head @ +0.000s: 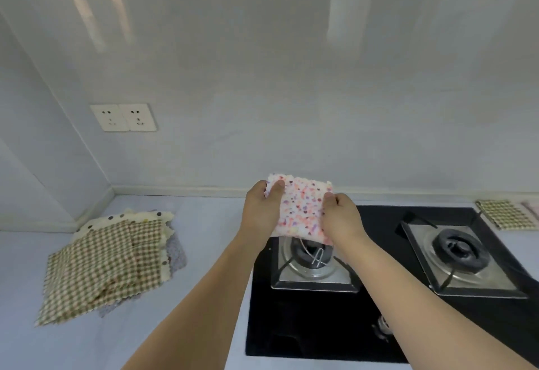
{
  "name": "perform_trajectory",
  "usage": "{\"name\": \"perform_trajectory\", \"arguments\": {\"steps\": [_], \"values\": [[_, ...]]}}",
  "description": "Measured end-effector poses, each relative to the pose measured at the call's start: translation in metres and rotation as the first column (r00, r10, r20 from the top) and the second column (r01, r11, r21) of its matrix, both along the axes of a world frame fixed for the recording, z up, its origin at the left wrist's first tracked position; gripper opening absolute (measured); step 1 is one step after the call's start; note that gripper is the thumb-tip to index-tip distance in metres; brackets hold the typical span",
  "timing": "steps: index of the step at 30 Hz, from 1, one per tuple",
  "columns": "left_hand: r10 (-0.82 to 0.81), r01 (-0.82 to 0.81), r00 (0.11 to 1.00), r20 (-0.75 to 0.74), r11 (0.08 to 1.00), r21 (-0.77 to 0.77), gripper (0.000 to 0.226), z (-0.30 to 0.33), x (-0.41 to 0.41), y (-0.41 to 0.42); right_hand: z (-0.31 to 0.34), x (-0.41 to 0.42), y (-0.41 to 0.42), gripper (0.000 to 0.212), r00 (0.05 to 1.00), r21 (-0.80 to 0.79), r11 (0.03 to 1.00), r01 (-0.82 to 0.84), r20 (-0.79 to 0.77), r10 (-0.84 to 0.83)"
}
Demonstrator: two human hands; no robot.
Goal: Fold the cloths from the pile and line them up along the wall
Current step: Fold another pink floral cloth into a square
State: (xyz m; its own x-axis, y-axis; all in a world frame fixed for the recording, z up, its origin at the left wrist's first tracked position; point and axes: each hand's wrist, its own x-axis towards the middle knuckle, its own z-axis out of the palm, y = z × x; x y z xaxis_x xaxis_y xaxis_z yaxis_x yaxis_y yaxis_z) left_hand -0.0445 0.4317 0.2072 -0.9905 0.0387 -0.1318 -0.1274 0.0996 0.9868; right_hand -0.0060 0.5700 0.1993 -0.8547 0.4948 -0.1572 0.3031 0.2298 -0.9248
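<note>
A small white cloth with pink, orange and purple speckles (302,209) is held up in the air above the left burner, folded to a rough square. My left hand (262,212) pinches its upper left corner and my right hand (339,218) grips its right edge. A pile of unfolded cloths (108,261) lies on the counter at the left, a green checked one on top, with a cream dotted one and a grey one beneath. At the far right by the wall lies a folded green checked cloth (506,214), with the edge of a pale pink cloth (532,209) beside it.
A black glass gas hob (306,326) with a left burner (313,258) and a right burner (460,255) fills the counter's centre and right. The pale counter (210,223) meets a grey wall. A double socket (124,117) is on the wall at the left.
</note>
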Motion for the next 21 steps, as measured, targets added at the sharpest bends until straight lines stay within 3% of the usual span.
{"name": "perform_trajectory", "arguments": {"steps": [12, 21], "values": [[-0.071, 0.075, 0.997, 0.030, 0.985, -0.157, 0.030, -0.017, 0.016, 0.199, -0.016, 0.027, 0.208, 0.030, 0.995, 0.033, 0.996, 0.079, 0.052, -0.080], [-0.151, 0.167, 0.983, 0.101, 0.971, -0.172, 0.033, -0.025, 0.057, 0.386, -0.032, 0.071, 0.399, 0.028, 0.981, -0.093, 0.987, 0.134, 0.151, -0.119]]}}
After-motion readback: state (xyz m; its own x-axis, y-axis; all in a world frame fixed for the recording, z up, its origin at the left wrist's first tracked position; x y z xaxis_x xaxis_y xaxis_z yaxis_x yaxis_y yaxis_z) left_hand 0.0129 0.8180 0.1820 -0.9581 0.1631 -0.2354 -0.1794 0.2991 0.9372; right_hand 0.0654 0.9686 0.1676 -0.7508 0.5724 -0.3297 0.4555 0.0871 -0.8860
